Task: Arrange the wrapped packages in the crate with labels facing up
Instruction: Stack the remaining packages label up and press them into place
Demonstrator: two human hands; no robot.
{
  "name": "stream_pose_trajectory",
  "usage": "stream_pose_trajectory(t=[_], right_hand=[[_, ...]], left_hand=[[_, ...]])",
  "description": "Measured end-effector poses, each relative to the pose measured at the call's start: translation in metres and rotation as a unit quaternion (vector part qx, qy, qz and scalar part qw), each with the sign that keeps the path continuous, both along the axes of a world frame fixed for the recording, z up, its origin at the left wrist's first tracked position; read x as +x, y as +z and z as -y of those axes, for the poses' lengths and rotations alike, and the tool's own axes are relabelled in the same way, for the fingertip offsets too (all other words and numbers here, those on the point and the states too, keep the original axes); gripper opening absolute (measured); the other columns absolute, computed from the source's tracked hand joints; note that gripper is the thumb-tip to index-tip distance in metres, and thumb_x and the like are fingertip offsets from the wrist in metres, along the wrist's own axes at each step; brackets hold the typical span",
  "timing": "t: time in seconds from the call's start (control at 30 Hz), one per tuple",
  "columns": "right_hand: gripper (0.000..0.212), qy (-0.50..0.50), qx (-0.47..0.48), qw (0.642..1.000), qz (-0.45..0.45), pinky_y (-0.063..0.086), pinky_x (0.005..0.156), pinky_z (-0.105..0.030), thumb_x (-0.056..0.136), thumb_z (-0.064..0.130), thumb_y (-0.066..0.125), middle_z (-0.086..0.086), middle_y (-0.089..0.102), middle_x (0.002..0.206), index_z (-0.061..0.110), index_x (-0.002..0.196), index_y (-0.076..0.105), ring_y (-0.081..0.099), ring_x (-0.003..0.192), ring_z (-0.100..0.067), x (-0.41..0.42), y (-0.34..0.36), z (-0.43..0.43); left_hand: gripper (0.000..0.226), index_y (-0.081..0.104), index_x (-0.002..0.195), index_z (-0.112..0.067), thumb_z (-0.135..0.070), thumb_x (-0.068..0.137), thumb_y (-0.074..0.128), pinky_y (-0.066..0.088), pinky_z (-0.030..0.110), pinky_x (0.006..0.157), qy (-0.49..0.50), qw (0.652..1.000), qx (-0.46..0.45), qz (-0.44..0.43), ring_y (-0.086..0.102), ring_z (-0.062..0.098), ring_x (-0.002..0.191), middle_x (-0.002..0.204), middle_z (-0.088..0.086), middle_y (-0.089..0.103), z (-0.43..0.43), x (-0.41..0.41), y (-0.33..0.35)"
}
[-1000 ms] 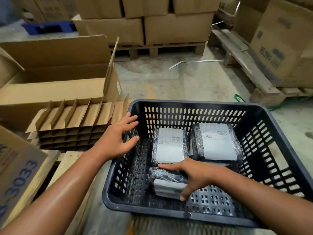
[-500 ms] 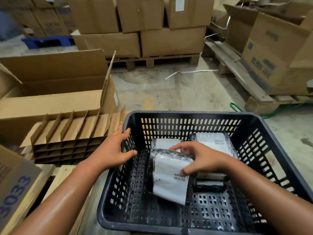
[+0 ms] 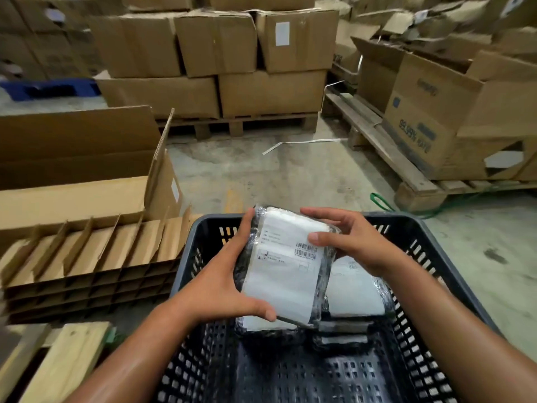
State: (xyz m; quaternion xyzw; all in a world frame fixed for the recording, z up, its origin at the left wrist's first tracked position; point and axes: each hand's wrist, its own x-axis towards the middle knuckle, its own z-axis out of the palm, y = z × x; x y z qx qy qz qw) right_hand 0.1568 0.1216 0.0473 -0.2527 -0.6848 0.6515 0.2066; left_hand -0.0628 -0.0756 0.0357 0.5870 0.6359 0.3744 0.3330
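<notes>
hands clasping package, label up

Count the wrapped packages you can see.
4: one held in both hands, one beneath it, one label-up at right, one dark-side-up below that. Others may be hidden.

You're seeing a dim, warm-lit scene under soft overhead light; glare sits on the wrapped package and shines along your forearms. Wide-angle bending curves the edges, and the far cardboard boxes are smeared with blur
</notes>
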Motion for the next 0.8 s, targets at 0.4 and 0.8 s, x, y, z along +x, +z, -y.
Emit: stream_pose_trajectory(t=[0.4,0.8], right_hand=[[0.15,0.026,0.146,0.973,0.177,0.032,0.123,-0.043,0.025,0.069,0.098,0.008,0.024,0.17,0.036,0.158,0.038,0.022,0.155,-0.006,-0.015,-0.033,0.026],[0.157,0.153,0.304,0.88,0.331,0.01,0.129,-0.04,0.054,0.055,0.098,-0.006,-0.035,0.166,0.016,0.165,-0.006,-0.008,0.159,-0.027,-0.036,-0.066,0.039]], left_hand=[[0.156,0.0,0.157,-0.056,-0.04,0.043,0.106,0.042,-0.001,0.089,0.068,0.988,-0.07,0.117,0.046,-0.024,0.124,0.129,-0.058,0.044,-0.007,-0.013,-0.035],[0.162,-0.044,0.143,-0.045,-0.048,0.06,0.095,0.038,0.036,0.111,0.038,0.949,-0.294,-0.109,0.043,0.033,0.135,0.156,0.018,0.016,-0.03,0.005,-0.063]])
